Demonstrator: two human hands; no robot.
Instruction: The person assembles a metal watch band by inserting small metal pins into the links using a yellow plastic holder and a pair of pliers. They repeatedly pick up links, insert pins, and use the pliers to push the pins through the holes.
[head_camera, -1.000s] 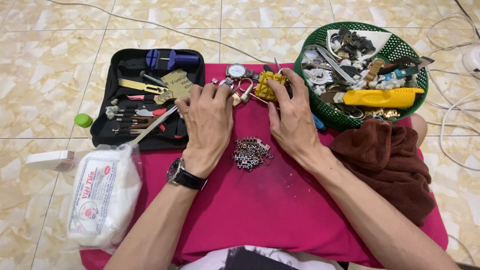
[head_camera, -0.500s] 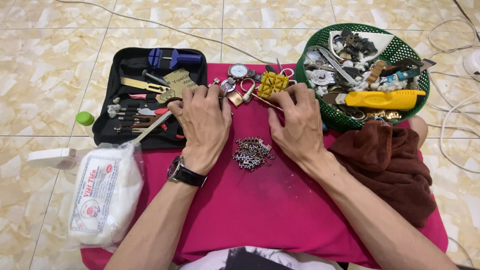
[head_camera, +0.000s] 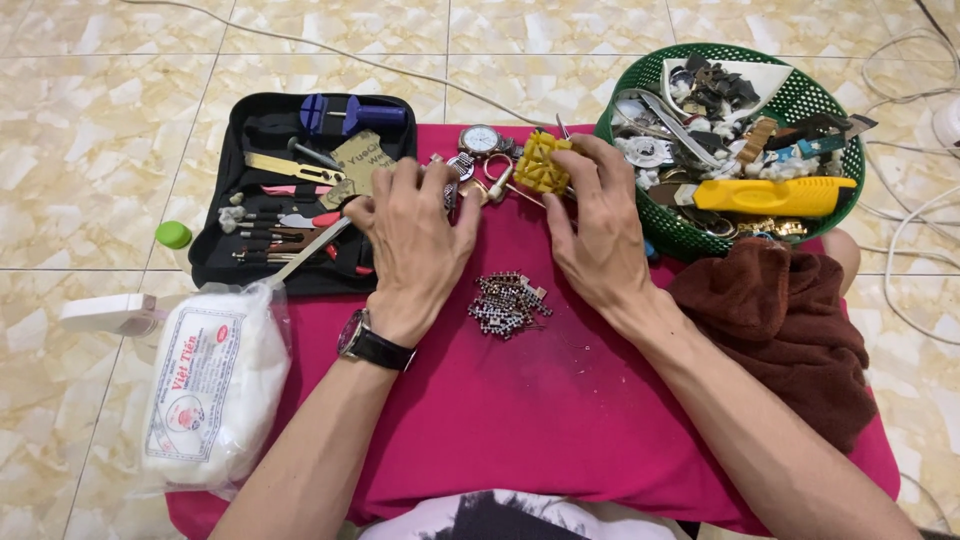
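Seemingly early: the left hand (head_camera: 412, 240) rests fingers spread on watch parts (head_camera: 458, 180), gripping nothing clearly; the right hand (head_camera: 592, 235) pinches the yellow block (head_camera: 541, 163) at twelve o'clock on the magenta surface (head_camera: 560, 400). Loose bracelet links (head_camera: 508, 303) lie unassembled between the wrists.

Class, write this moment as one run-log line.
left hand: on small metal parts | right hand: fingers on yellow block | bracelet links: loose on red cloth

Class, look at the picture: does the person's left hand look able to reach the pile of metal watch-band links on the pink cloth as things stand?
Probably yes. The pile of links lies bare on the pink cloth, just right of the left hand, and nothing stands between them.
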